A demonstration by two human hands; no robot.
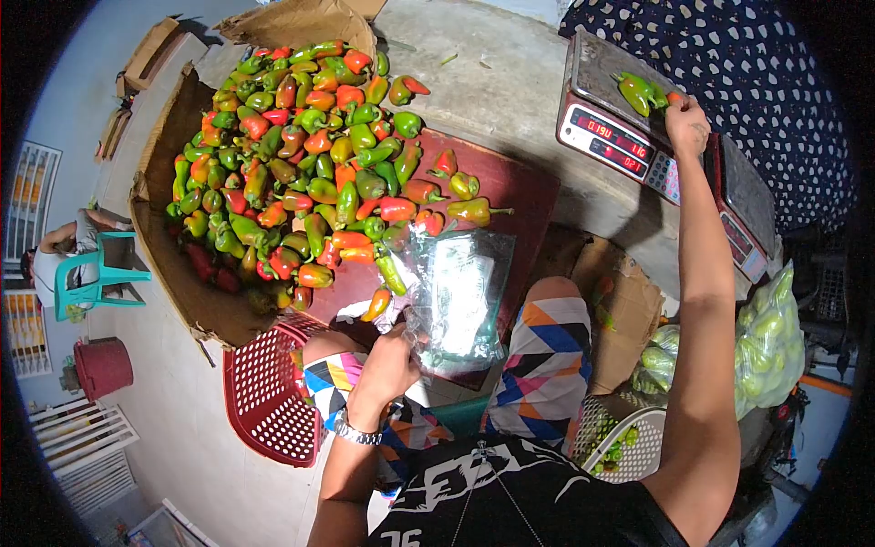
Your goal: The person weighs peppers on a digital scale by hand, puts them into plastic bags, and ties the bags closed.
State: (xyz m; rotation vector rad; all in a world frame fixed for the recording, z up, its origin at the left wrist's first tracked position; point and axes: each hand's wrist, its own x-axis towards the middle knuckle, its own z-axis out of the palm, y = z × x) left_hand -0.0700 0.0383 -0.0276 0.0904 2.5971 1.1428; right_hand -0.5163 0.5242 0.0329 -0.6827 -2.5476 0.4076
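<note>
My left hand [390, 363], a watch on its wrist, is closed on the edge of a clear plastic bag [469, 287] that shines in the light above my lap. My right hand [688, 128] reaches out to a digital scale [597, 59] with red lit digits. Its fingers close round a red pepper [674, 98], mostly hidden by them, at the edge of the scale's plate. Green peppers [641, 93] lie on the plate beside those fingertips. A large heap of red, green and orange peppers [310, 173] spreads over the red board [519, 191] left of centre.
A torn cardboard box [159, 191] surrounds the heap's left side. Below it stands a red plastic basket [273, 401]. On the right are a second scale [747, 191], bagged green produce [770, 342] and a pale basket [647, 447]. Another person sits on a teal chair [100, 273] at far left.
</note>
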